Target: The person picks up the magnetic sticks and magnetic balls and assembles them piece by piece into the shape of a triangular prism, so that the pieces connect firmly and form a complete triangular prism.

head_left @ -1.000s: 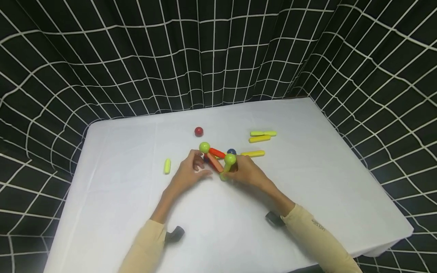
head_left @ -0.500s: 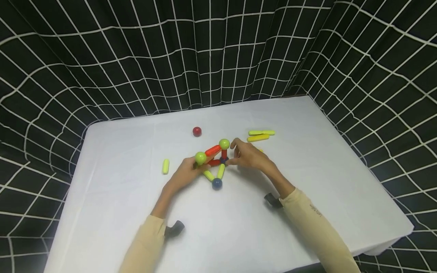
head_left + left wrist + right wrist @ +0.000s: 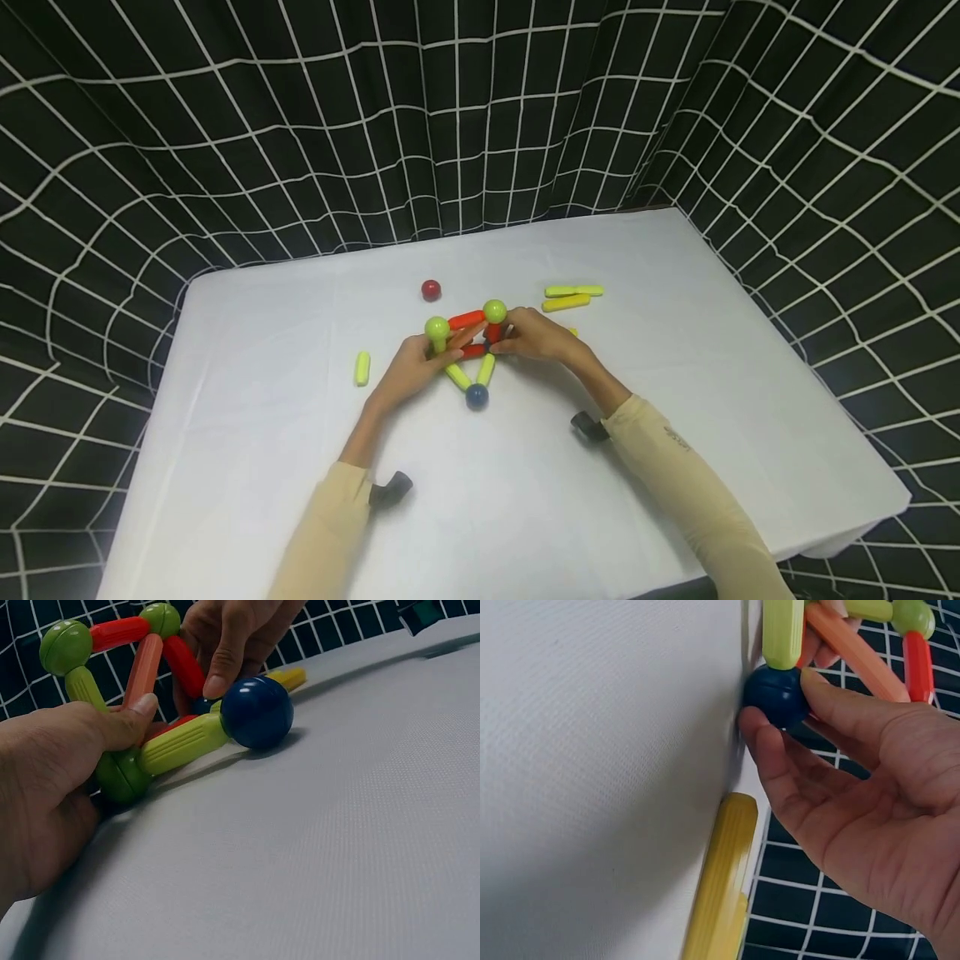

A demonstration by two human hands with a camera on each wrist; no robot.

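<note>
A dark cloth (image 3: 450,125) with white grid lines hangs round my white surface (image 3: 262,433) from nine o'clock through twelve to three. Near the middle stands a frame (image 3: 467,335) of rods and balls. My left hand (image 3: 411,369), at its eight o'clock, grips its side; my right hand (image 3: 538,334), at three o'clock, pinches a dark blue ball (image 3: 776,697) at one corner. From the frame, a lime piece (image 3: 573,291) and a yellow rod (image 3: 566,303) lie at two o'clock, a short lime rod (image 3: 362,368) at nine. The front blue ball (image 3: 477,396) sits at six, a loose red ball (image 3: 431,290) at eleven
</note>
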